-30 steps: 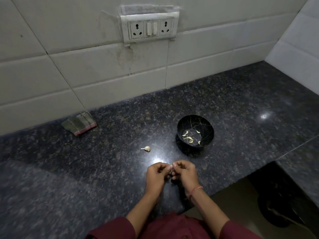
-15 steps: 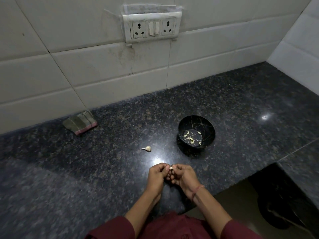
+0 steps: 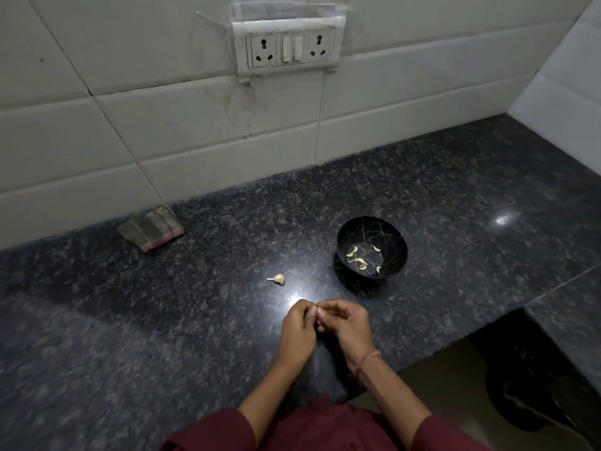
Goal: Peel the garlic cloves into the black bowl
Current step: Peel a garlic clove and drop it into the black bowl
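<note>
The black bowl (image 3: 371, 247) stands on the dark granite counter (image 3: 162, 320) and holds several peeled garlic cloves (image 3: 359, 260). An unpeeled clove (image 3: 278, 279) lies on the counter to the bowl's left. Nearer to me, my left hand (image 3: 297, 330) and my right hand (image 3: 349, 325) meet just above the counter, fingers curled, pinching a small pale garlic clove (image 3: 318, 310) between their fingertips. Most of that clove is hidden by the fingers.
A folded green cloth (image 3: 151, 227) lies by the tiled wall at the back left. A socket plate (image 3: 289, 48) sits on the wall above. The counter edge drops off at the lower right, over a dark object (image 3: 533, 395) on the floor.
Both hands stay together near the counter's front; the fingers have shifted slightly around the clove. The bowl and the loose clove have not moved.
</note>
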